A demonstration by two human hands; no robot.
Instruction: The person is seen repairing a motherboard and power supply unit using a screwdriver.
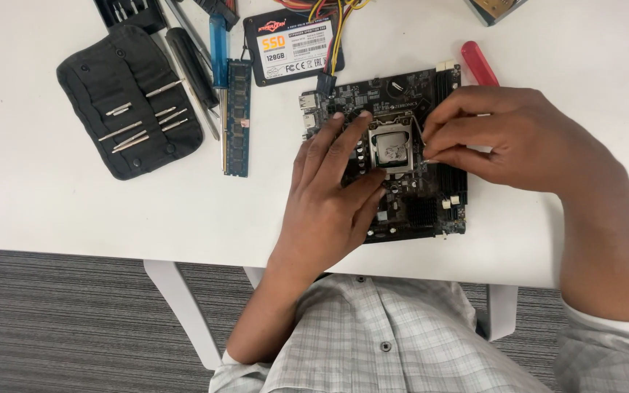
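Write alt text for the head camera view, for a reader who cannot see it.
Two bare hands work on a black motherboard on a white table: the left hand presses flat beside the metal processor socket, the right hand pinches the socket's thin lever. A black bit pouch lies left.

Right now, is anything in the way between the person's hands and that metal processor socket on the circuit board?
Nothing visible is. The left hand lies flat on the motherboard, its fingers right beside the socket. The right hand pinches the thin metal lever at the socket's right edge. The tools lie off to the left.
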